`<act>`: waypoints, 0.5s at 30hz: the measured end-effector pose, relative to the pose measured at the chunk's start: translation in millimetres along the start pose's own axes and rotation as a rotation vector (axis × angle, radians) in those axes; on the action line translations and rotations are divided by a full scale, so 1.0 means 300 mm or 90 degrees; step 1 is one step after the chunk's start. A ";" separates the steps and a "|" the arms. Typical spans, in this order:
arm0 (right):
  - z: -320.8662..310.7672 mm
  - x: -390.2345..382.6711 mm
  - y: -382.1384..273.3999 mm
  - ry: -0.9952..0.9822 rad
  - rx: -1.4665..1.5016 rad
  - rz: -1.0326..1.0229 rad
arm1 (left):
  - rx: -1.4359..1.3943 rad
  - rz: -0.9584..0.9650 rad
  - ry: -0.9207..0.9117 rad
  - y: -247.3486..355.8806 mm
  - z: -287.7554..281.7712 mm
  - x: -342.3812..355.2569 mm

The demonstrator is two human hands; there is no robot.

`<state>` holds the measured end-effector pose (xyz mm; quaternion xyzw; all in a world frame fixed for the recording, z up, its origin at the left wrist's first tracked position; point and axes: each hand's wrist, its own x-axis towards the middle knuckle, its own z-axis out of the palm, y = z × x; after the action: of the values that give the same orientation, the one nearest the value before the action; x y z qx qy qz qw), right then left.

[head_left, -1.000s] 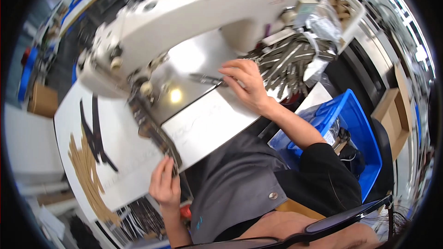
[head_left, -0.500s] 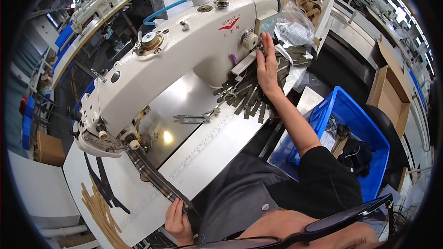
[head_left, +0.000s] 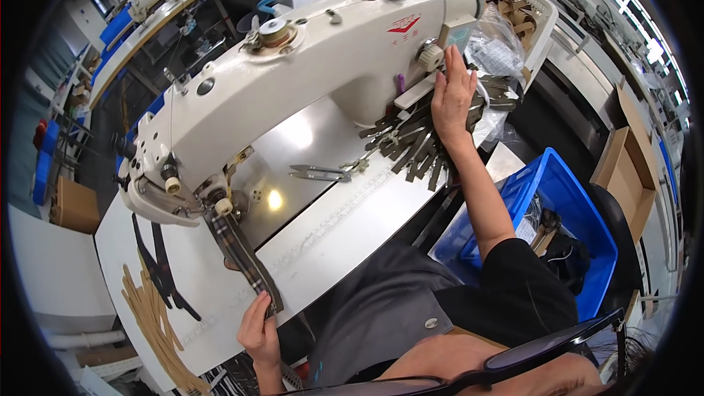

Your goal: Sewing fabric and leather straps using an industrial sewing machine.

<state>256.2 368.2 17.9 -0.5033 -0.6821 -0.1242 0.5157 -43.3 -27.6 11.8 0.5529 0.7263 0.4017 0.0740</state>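
A dark plaid fabric strip [head_left: 246, 260] runs from beneath the presser foot of a white sewing machine [head_left: 315, 51] toward my body. My left hand [head_left: 258, 334] pinches the strip's near end at the table edge. My right hand [head_left: 453, 106] is stretched out with fingers straight, beside the machine's ribbed dial [head_left: 431, 56] and above a bundle of dark olive strips [head_left: 418, 148]. Whether its fingertips touch the machine I cannot tell. Thread snips [head_left: 321, 174] lie on the metal bed plate.
Tan strips [head_left: 152, 315] and black straps [head_left: 158, 268] lie on the white table [head_left: 323, 238] at the left. To my right is a blue bin [head_left: 539, 176] holding dark items. Behind the dark strips, a white basket [head_left: 546, 18] contains brown pieces. An open cardboard box [head_left: 627, 169] stands far right.
The whole view has shifted a little, with the machine now farther right. My left hand has moved slightly left with the strip's end. My right hand remains by the dial.
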 end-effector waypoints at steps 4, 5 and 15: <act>-0.051 0.010 -0.073 -0.030 0.274 0.129 | 0.022 0.007 -0.003 -0.001 -0.006 0.016; -0.074 0.005 -0.106 -0.018 0.304 0.088 | -0.011 -0.002 -0.003 -0.001 -0.010 0.023; -0.106 -0.316 -0.686 -0.602 0.633 -0.355 | -0.116 -0.045 0.036 -0.031 -0.035 0.079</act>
<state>103.4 198.1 25.1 -0.0181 -0.9096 0.3032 0.2834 -65.0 -13.0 20.7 0.5063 0.7074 0.4790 0.1174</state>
